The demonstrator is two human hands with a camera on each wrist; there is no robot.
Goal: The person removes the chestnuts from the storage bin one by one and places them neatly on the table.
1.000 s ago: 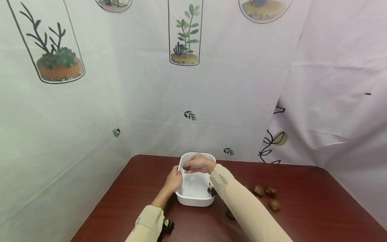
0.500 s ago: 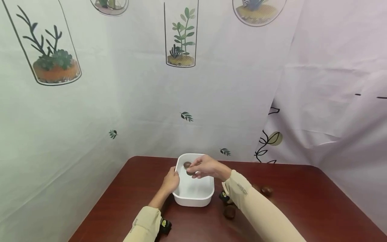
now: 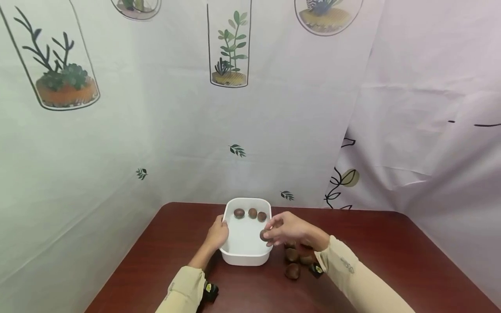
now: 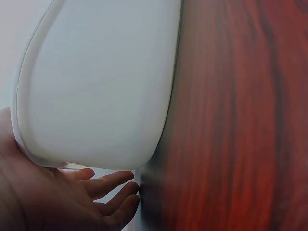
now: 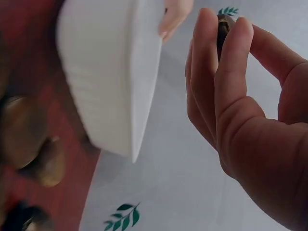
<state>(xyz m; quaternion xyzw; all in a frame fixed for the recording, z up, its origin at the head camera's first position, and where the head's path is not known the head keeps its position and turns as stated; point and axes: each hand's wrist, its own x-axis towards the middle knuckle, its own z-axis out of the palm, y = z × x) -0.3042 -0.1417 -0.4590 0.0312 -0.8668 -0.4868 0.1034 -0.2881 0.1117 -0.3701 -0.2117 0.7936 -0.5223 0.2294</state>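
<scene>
In the head view a white rectangular tub (image 3: pixel 245 260) stands on the table, with three brown chestnuts (image 3: pixel 239 213) along its far end. My left hand (image 3: pixel 217 234) holds the tub's left rim. The left wrist view shows that hand's fingers (image 4: pixel 110 185) stretched past the tub's outer wall. At the right rim, my right hand (image 3: pixel 289 228) pinches another chestnut (image 3: pixel 264 235) between thumb and fingertips. In the right wrist view this pinched chestnut (image 5: pixel 223 31) is mostly hidden by the fingers.
Several loose chestnuts (image 3: pixel 292 255) lie on the reddish-brown table (image 3: pixel 242 289) right of the tub, partly under my right wrist. Behind the table hangs a pale cloth (image 3: pixel 188 130) printed with plants.
My right hand has moved from over the tub's far left to its right rim, a chestnut in its fingers. More chestnuts now show inside the tub. The left hand keeps its hold.
</scene>
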